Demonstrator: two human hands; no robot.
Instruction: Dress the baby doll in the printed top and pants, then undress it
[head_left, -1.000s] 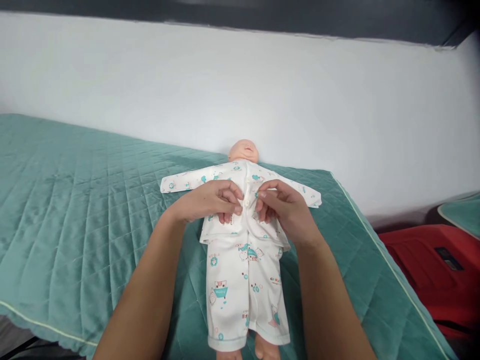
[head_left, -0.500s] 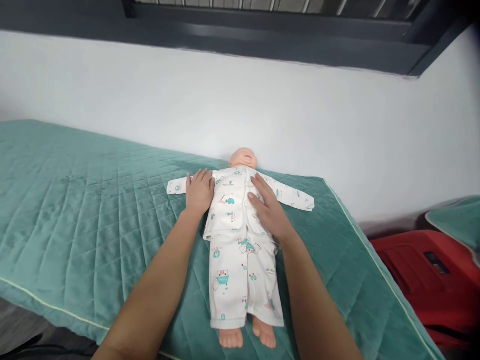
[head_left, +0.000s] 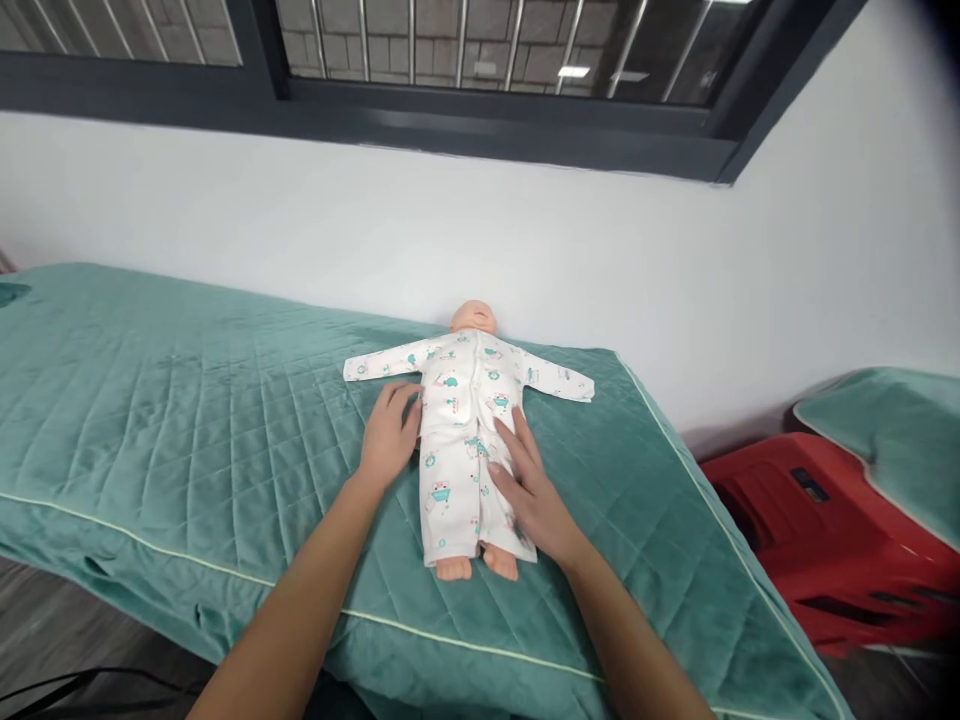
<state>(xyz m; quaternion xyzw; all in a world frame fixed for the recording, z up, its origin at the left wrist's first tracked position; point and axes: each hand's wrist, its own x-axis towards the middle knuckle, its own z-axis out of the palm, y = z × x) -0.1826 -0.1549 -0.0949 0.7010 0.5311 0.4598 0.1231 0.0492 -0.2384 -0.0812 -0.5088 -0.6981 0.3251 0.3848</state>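
Note:
A baby doll lies on its back with its head near the wall and both sleeves spread out. It wears a white printed long-sleeved top and matching white trousers; its bare feet stick out of the legs. At the side of the doll's waist, my left hand rests with fingers stretched, touching the edge of the top. My right hand lies with spread fingers over the hip and upper trouser leg on the other side. Neither hand grips anything.
The doll lies on a green quilted cover with pale piping. Behind it rises a white wall below a dark-framed barred window. A red plastic chair with a green cloth stands at the right.
Both hands have moved down the doll, from chest and upper arm to waist and hip. The head view has shifted, showing more window and the cover's front edge.

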